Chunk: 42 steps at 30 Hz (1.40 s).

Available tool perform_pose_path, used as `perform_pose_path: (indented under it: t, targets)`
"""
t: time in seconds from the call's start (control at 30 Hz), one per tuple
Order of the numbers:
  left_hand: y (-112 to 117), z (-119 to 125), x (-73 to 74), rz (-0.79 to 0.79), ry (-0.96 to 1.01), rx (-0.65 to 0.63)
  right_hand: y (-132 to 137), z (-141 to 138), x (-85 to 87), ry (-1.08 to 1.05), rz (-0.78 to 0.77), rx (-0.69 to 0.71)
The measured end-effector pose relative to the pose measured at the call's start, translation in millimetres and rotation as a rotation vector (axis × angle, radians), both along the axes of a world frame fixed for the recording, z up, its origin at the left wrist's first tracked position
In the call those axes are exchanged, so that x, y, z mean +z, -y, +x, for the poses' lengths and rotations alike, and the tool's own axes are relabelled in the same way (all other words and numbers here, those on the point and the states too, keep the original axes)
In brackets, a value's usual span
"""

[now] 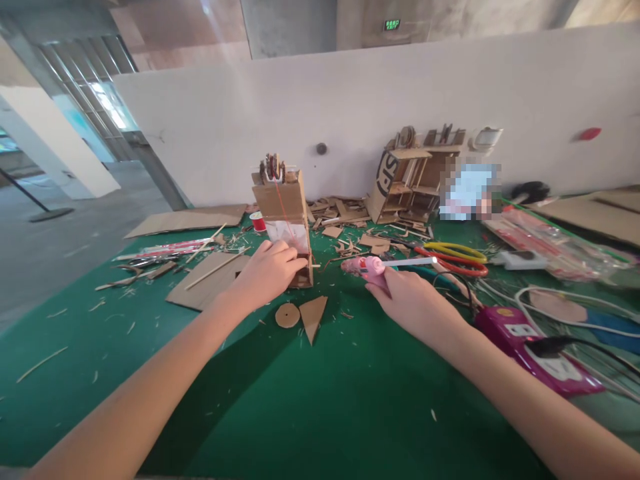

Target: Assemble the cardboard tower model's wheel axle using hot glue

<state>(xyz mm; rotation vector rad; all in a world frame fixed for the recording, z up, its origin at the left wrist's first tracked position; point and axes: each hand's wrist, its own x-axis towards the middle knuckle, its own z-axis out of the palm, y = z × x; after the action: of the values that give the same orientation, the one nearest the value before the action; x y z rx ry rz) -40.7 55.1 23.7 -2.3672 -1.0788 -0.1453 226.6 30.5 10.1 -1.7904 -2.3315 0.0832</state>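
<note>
My right hand (pixel 407 297) grips a pink hot glue gun (pixel 371 267), its nozzle pointing left and a white glue stick (pixel 413 262) jutting from the back. My left hand (pixel 270 270) is closed at the lower part of an upright cardboard model (pixel 283 200), with its fingertips partly hidden there. Wheels and a red thread top the model, and a thin wooden stick (pixel 315 266) pokes out low on its right side. Just in front of it, a cardboard disc (pixel 287 315) and a cardboard triangle (pixel 313 318) lie flat on the green table (pixel 320 413).
A purple power strip (pixel 540 350) with cables sits at right, beside red-handled and yellow-handled tools (pixel 455 257). Behind stand a cardboard shelf model (pixel 405 177) and scraps (pixel 340 210). Left of my hand are a cardboard sheet (pixel 200 283) and a red thread spool (pixel 258 222).
</note>
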Motion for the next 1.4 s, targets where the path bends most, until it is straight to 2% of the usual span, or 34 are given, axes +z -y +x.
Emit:
perform_pose_path:
  t: [0.1, 0.23, 0.5, 0.67, 0.83, 1.03, 1.13, 1.23, 1.4]
  targets:
    - [0, 0, -0.4, -0.006, 0.013, -0.010, -4, -4, -7.7, 0.062, 0.011, -0.057]
    - [-1, 0, -1.5, 0.007, 0.017, -0.020, -6, -10, -14.9, 0.134, 0.097, -0.059]
    - [1, 2, -2.2, 0.046, -0.012, 0.008, 4, -9, -5.2, 0.186, 0.054, -0.134]
    - [1, 2, -2.8, 0.070, -0.020, 0.034, 5, 0, -3.2, 0.112, -0.010, -0.101]
    - [-2, 0, -5.7, 0.086, -0.006, 0.049, -5, 7, -12.9, -0.189, -0.022, -0.109]
    - [-2, -1, -6.1, 0.090, -0.007, 0.038, -14, 1, -19.6, -0.958, -0.130, -0.129]
    - [-2, -1, -5.4, 0.094, -0.006, 0.032, -12, -4, -16.7, -1.261, -0.108, -0.091]
    - [-1, -1, -5.2, 0.088, -0.017, 0.033, -7, -7, -12.7, -1.388, -0.104, -0.056]
    - [1, 0, -5.0, 0.076, -0.024, 0.040, -1, -6, -8.0, -1.507, -0.170, -0.097]
